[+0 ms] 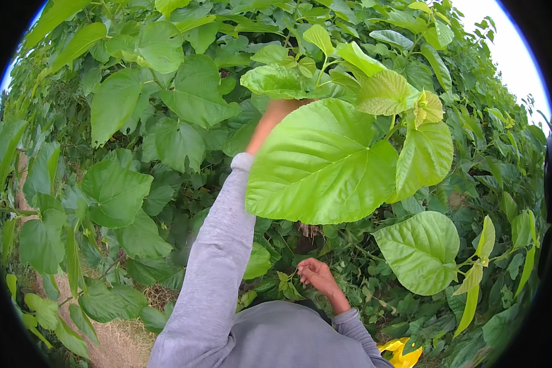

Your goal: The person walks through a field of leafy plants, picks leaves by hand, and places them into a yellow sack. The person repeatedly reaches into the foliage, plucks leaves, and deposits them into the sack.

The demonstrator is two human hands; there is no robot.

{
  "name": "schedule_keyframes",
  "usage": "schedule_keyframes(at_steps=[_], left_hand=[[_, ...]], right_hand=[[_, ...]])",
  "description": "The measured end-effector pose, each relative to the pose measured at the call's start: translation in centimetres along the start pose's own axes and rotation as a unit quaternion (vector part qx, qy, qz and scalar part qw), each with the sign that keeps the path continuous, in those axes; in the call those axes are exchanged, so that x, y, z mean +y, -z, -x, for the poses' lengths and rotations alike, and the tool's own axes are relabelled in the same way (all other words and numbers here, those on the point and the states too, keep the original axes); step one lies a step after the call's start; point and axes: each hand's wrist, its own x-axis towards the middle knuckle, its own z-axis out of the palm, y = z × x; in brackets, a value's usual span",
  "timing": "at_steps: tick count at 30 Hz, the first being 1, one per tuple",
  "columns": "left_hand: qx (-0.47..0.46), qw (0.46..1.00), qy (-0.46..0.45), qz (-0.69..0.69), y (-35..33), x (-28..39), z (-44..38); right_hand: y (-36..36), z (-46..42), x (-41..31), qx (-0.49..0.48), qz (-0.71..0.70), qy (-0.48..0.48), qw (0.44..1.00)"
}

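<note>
My left arm reaches up and forward into a leafy shrub, likely mulberry. My left hand (pixel 285 106) is mostly covered by leaves, so its grip is hidden; only the blurred wrist area shows. A large bright green leaf (pixel 322 161) hangs just right of that wrist. Pale young leaves (pixel 386 92) crowd the shoot tip beside it. Low in front of my torso, my right hand (pixel 316 274) has its fingers curled. A small leafy sprig (pixel 287 285) is close to those fingers; whether they hold it cannot be made out.
Dense foliage (pixel 179 142) surrounds me ahead and on both sides. Another leafy shoot (pixel 469 267) sticks out at the right. Dry, straw-strewn ground (pixel 119 340) shows at lower left. Something yellow, perhaps a plastic bag (pixel 400 353), lies by my right side.
</note>
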Motion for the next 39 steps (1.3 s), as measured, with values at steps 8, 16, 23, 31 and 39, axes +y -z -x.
schedule_keyframes(at_steps=[8, 16, 23, 31, 39], left_hand=[[0.180, 0.902, 0.186, 0.346, 5.5, -13.6, 17.0], [0.192, 0.893, 0.262, 0.312, 7.8, -13.6, 26.3], [0.188, 0.884, 0.282, 0.322, 8.3, -15.1, 28.6], [0.173, 0.873, 0.300, 0.343, 6.8, -12.7, 31.7], [0.162, 0.853, 0.322, 0.377, 7.3, -12.8, 36.0]], right_hand=[[-1.7, -5.8, -6.1, -0.006, 0.143, 0.090, 0.986], [-8.9, -11.3, -10.2, -0.059, 0.394, 0.249, 0.883], [-8.8, -11.4, -14.7, -0.140, -0.100, 0.201, 0.964], [-7.8, -16.1, 2.2, -0.034, -0.334, -0.034, 0.941], [-12.0, -13.6, 4.6, -0.147, -0.330, -0.068, 0.930]])
